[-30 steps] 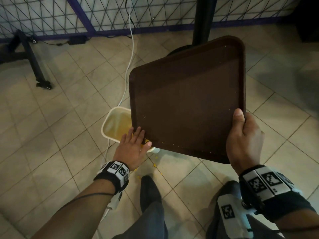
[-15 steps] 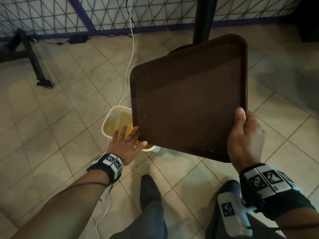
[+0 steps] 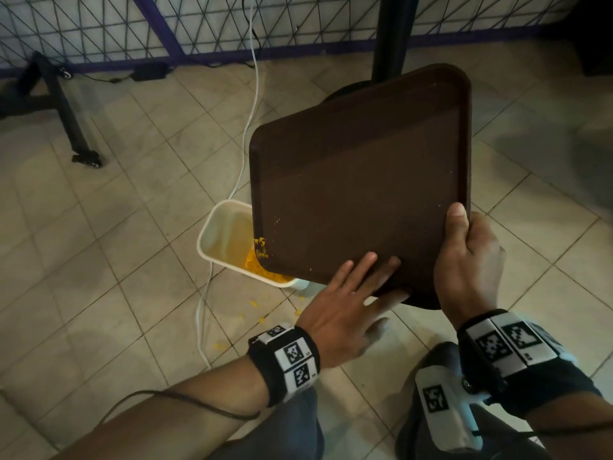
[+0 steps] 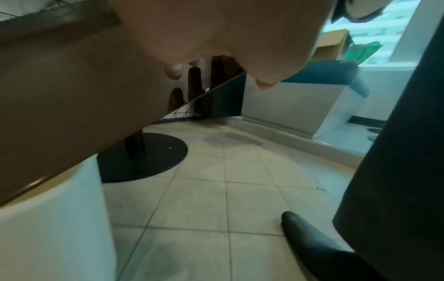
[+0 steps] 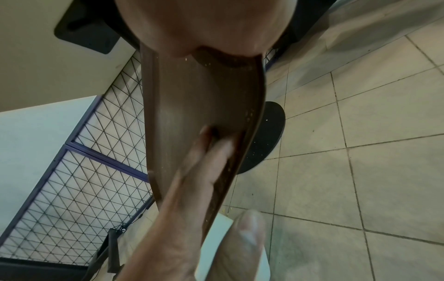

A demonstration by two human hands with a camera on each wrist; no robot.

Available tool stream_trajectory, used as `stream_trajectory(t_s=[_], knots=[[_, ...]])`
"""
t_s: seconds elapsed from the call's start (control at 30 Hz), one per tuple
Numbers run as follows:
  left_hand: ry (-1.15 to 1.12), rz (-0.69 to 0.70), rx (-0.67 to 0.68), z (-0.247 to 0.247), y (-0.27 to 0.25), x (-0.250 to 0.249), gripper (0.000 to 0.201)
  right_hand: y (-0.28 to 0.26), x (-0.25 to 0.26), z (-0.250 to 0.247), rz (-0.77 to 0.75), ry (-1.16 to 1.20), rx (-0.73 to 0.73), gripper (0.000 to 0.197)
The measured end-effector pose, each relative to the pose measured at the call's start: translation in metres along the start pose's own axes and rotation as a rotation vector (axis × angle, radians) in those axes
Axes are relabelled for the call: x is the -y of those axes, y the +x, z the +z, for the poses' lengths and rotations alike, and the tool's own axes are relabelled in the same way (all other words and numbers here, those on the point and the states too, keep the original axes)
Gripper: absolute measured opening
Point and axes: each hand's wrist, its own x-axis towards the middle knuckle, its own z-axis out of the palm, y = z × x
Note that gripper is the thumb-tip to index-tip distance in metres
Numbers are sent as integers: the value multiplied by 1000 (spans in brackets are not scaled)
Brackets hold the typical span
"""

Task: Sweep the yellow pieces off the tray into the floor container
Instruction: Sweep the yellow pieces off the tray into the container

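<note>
Gripping the near right corner of the dark brown rectangular plastic tray (image 3: pixel 358 180), the right hand (image 3: pixel 467 260) has its thumb laid over the rim on top and its fingers curled underneath, holding the tray tilted above the tiled floor (image 3: pixel 99 260). Beside it, the left hand (image 3: pixel 345 303) lies flat with straight, spread fingers (image 3: pixel 368 267) on the tray's near edge, its thumb reaching below the rim; it holds nothing.

Beyond the left hand's fingertips, at the tray's lowest corner, a small clump of yellow pieces (image 3: pixel 260 247) clings to the brown surface. Directly under that corner sits the cream rectangular floor container (image 3: pixel 212 227), with a heap of the same yellow bits in its near end. A few yellow crumbs (image 3: pixel 255 303) lie scattered on the tiles just left of the left hand, and a white cable (image 3: pixel 245 127) runs past the container on the side away from both hands.

Ahead of the right hand, past the tray's far edge, stands a black table post (image 3: pixel 391 34) on a round black base (image 4: pixel 144 155). Below the left wrist, a black shoe (image 4: pixel 310 245) rests on the floor.
</note>
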Motion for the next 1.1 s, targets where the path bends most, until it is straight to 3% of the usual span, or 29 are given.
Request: stream_trajectory(t_s=[0.1, 0.27, 0.33, 0.43, 0.5, 0.6, 0.7, 0.77, 0.83, 0.97, 1.1], knots=[[15, -105, 31, 10, -12, 31, 54, 1, 2, -1, 2, -5, 5, 46], [133, -339, 255, 28, -49, 103, 54, 4, 0, -7, 7, -5, -12, 47], [154, -466, 343, 28, -63, 130, 64, 4, 0, -8, 16, -6, -22, 47], [124, -583, 340, 22, -73, 153, 75, 3, 1, -6, 16, -7, -29, 46], [63, -571, 243, 11, -66, 142, 70, 2, 2, -5, 7, -11, -26, 47], [-58, -394, 108, -2, -43, 94, 58, 1, 2, -3, -4, -12, -23, 47], [-42, -159, 105, 1, -25, 42, 57, 1, 1, -3, -13, -11, -23, 47], [-7, -100, 117, 11, -20, 28, 57, 2, -1, -3, -13, -14, -21, 47], [-7, -149, 119, 19, -24, 37, 57, 3, -2, -4, -9, -12, -17, 47], [-28, -386, 211, 31, -51, 90, 58, 5, -1, -7, 9, -2, -15, 49], [5, -575, 327, 35, -75, 139, 79, 7, 0, -7, 4, -20, -19, 48]])
